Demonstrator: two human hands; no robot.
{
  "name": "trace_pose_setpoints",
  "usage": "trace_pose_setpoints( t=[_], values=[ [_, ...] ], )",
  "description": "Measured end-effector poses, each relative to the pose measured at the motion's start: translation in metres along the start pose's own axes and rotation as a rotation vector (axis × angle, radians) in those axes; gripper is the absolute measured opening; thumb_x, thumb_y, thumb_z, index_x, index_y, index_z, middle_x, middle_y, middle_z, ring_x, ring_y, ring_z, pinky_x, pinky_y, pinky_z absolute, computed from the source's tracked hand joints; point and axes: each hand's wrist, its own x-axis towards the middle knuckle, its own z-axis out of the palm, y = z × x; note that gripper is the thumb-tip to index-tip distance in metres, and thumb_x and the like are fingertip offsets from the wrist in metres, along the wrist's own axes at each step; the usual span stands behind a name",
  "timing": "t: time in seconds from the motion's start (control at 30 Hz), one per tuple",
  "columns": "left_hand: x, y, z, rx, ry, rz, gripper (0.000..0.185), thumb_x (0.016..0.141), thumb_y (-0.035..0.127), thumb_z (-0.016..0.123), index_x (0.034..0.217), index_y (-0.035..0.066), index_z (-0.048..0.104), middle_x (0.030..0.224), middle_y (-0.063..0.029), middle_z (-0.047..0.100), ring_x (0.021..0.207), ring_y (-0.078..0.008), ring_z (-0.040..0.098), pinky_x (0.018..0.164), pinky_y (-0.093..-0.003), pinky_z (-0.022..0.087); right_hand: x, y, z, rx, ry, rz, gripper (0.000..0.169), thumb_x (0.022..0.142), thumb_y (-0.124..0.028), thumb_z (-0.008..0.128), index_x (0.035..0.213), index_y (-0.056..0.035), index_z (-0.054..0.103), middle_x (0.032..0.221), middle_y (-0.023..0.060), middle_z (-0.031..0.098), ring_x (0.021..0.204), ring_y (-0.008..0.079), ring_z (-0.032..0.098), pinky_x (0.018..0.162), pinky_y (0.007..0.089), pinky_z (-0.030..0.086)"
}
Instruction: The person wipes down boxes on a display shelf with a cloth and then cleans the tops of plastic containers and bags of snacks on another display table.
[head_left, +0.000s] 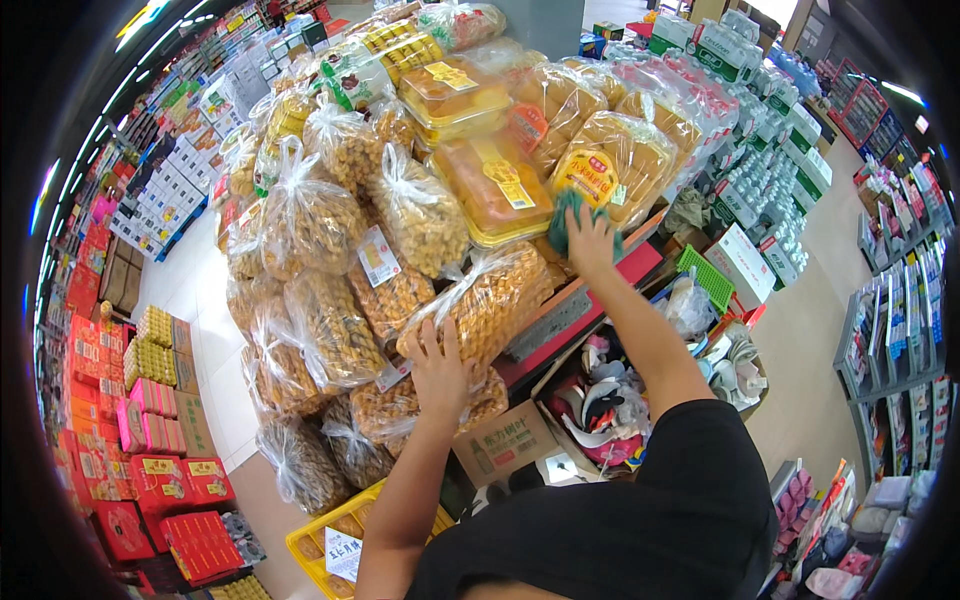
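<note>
My right hand (589, 244) holds a bunched dark green cloth (570, 217) against the front of a bagged pack of bread rolls (611, 161). Spread on the near end of a clear plastic bag of fried dough twists (495, 296) is my left hand (439, 375). Between the hands and farther back lies a clear-lidded tray of pastry (495, 187), with another such tray (454, 90) behind it. Tied bags of brown snacks (311, 217) are heaped to the left. Part of the cloth is hidden under my right fingers.
A yellow tray of mooncakes (304, 544) stands low at the front left. Beside my body are a cardboard box (499, 442) and an open box of caps or shoes (600, 412). A green plastic basket (705, 277) and stacked bottled water (757, 165) stand at the right.
</note>
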Motion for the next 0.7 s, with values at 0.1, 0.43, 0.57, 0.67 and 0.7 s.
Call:
trace_pose_setpoints(
  t=[0.1,0.43,0.57,0.67,0.7],
  values=[
    [0.000,0.002,-0.004,0.011,-0.035,-0.028,0.083,0.070,0.026,0.078,0.139,0.009,0.036,0.138,-0.0211,0.033,0.124,-0.0442,0.031,0.082,-0.0458,0.050,-0.018,-0.003,0.004,0.183,-0.195,0.032,0.052,0.078,-0.011,0.057,0.129,-0.0107,0.049,0.134,0.0167,0.044,0.104,0.0392,0.051,0.085,0.0485,0.046],
    [0.003,0.003,-0.007,-0.091,-0.090,-0.079,0.079,0.070,0.021,0.077,0.138,0.010,0.039,0.138,-0.0214,0.033,0.125,-0.0468,0.029,0.086,-0.0502,0.048,0.184,0.063,-0.153,0.983,-0.806,-0.017,0.043,0.070,-0.020,0.060,0.111,-0.0112,0.068,0.100,0.0114,0.068,0.091,0.0221,0.064,0.081,0.0311,0.049],
    [0.006,0.003,-0.003,-0.077,-0.013,-0.049,0.080,0.068,0.023,0.078,0.136,0.009,0.040,0.134,-0.0214,0.036,0.120,-0.0445,0.034,0.088,-0.0487,0.046,0.295,0.051,-0.123,1.329,-0.344,0.023,0.041,0.074,-0.018,0.060,0.113,-0.0086,0.066,0.102,0.0114,0.067,0.094,0.0206,0.062,0.084,0.0331,0.050],
    [0.005,0.000,-0.003,-0.083,-0.032,-0.050,0.079,0.067,0.026,0.078,0.134,0.009,0.041,0.130,-0.0208,0.037,0.119,-0.0442,0.034,0.088,-0.0486,0.045,0.347,-0.006,-0.093,0.912,0.484,0.046,0.041,0.077,-0.018,0.059,0.116,-0.0092,0.063,0.114,0.0161,0.061,0.108,0.0275,0.057,0.095,0.0385,0.044],
    [0.005,-0.001,-0.003,-0.082,-0.042,-0.045,0.079,0.067,0.027,0.078,0.134,0.009,0.041,0.130,-0.0206,0.037,0.119,-0.0443,0.034,0.088,-0.0485,0.045,0.355,-0.024,-0.075,0.799,0.405,0.053,0.040,0.078,-0.018,0.059,0.117,-0.0089,0.063,0.117,0.0167,0.060,0.112,0.0299,0.055,0.097,0.0404,0.042]
  ],
)
